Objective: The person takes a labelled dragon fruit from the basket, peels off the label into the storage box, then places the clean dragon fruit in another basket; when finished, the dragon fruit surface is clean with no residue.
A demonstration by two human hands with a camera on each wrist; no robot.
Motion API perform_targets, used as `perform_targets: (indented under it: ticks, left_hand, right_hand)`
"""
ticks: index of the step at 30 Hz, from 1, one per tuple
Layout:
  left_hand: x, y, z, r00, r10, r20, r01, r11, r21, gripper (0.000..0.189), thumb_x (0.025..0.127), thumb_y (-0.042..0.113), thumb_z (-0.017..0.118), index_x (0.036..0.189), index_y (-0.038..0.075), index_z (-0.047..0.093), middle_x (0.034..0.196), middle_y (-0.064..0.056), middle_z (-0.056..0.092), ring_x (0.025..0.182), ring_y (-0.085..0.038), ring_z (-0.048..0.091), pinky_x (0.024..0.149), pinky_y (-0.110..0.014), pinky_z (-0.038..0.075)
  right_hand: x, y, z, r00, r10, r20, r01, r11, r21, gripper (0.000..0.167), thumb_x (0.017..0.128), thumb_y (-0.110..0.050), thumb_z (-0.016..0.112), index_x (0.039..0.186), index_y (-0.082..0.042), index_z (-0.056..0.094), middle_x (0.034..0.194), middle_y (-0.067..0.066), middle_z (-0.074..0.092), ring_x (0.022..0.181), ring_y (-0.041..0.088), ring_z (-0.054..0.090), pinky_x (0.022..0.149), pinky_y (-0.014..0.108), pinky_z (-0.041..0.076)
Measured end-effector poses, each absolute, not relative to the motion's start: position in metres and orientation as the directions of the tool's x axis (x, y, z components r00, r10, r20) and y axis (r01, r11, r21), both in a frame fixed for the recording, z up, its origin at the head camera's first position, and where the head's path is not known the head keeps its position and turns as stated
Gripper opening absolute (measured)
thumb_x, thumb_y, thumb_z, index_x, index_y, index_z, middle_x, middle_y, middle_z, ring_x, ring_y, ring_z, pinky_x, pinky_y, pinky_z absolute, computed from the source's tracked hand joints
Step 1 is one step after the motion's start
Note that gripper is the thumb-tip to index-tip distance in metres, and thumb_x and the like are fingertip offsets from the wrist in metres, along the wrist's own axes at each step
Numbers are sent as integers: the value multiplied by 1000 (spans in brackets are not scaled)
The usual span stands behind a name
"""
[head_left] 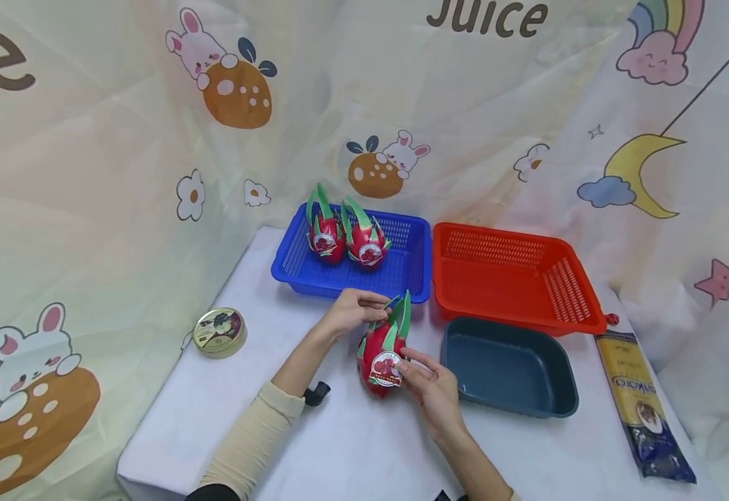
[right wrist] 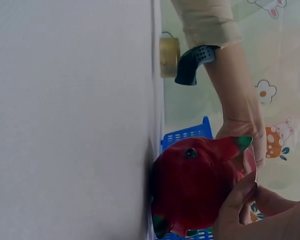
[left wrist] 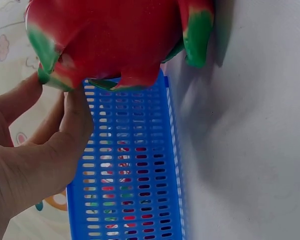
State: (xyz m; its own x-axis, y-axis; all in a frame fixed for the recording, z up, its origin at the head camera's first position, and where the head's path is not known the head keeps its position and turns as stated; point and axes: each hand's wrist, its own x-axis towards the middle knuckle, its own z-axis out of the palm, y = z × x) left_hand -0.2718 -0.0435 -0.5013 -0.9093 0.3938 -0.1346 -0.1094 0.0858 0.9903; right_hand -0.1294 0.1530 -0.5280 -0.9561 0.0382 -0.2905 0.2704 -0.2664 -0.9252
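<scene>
A red dragon fruit (head_left: 371, 348) with green leafy tips lies on the white table, its crown pointing away from me. My left hand (head_left: 355, 311) pinches a green-tipped scale near the crown; in the left wrist view the thumb and fingertips meet on it. On the fruit's upper side is a round white label (head_left: 386, 369) with a red picture. My right hand (head_left: 430, 393) pinches the label's edge between thumb and finger. The right wrist view shows the label (right wrist: 249, 159) edge-on, standing up beside the fruit's red skin (right wrist: 184, 185).
Behind the hands, a blue basket (head_left: 402, 275) holds two more labelled dragon fruits (head_left: 325, 243). To its right are a red basket (head_left: 515, 278) and a dark teal tub (head_left: 508, 369). A yellow and blue packet (head_left: 640, 403) lies far right, a round tin (head_left: 219, 332) at left.
</scene>
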Motion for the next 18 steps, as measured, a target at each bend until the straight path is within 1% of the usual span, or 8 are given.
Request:
perform_targets:
  ticks: [1, 5, 8, 9, 13, 16, 18]
  left_hand:
    - [-272, -44, -501, -909, 393, -139, -114, 87, 990, 34, 91, 6, 78, 124, -4, 73, 103, -13, 78, 90, -20, 76, 96, -47, 59]
    - [-272, -45, -500, -907, 394, -146, -113, 106, 988, 35, 91, 11, 80, 123, -2, 74, 103, -11, 78, 92, -19, 76, 98, -48, 58]
    - [-271, -44, -500, -907, 397, -142, -103, 118, 988, 36, 90, 14, 82, 122, 0, 74, 104, -11, 77, 93, -19, 75, 94, -43, 60]
    - [-271, -44, -499, -906, 398, -144, -104, 121, 987, 36, 90, 15, 82, 122, 0, 74, 105, -10, 77, 93, -19, 75, 93, -43, 61]
    - [-271, -42, -498, -906, 398, -143, -95, 137, 986, 37, 91, 17, 82, 123, 1, 74, 106, -10, 77, 95, -19, 74, 87, -36, 61]
    - [-270, -41, -498, -908, 393, -144, -97, 138, 986, 37, 91, 17, 81, 124, 1, 74, 106, -10, 77, 95, -18, 73, 86, -35, 61]
    - [-269, -41, -499, -907, 394, -150, -106, 130, 986, 37, 92, 15, 81, 125, 0, 73, 106, -10, 77, 95, -18, 74, 88, -35, 62]
  right_hand:
    - [-130, 153, -527, -959, 35, -281, 264, -252, -931, 49, 94, -19, 80, 136, 1, 64, 116, 14, 77, 108, 21, 73, 92, 30, 61]
    - [-130, 153, -523, -966, 16, -259, 250, -210, -945, 45, 93, -16, 80, 132, 2, 66, 112, 15, 78, 106, 21, 74, 91, 30, 61]
    - [-130, 156, -517, -972, 10, -236, 230, -178, -957, 42, 94, -15, 80, 130, 2, 67, 111, 16, 77, 103, 21, 74, 88, 30, 62]
    - [-131, 158, -515, -974, 10, -227, 223, -167, -961, 41, 94, -14, 79, 130, 3, 67, 110, 16, 78, 101, 21, 74, 87, 30, 62]
    - [-136, 169, -503, -978, 4, -208, 207, -101, -973, 41, 93, -15, 80, 129, 0, 69, 106, 15, 78, 97, 21, 74, 83, 31, 63]
    - [-141, 181, -495, -979, 5, -202, 202, -57, -978, 41, 94, -17, 80, 130, -2, 69, 104, 13, 78, 95, 21, 73, 83, 32, 63]
    - [-143, 191, -489, -976, 4, -218, 217, -43, -975, 42, 95, -19, 79, 132, -4, 68, 106, 11, 78, 95, 21, 72, 84, 33, 63]
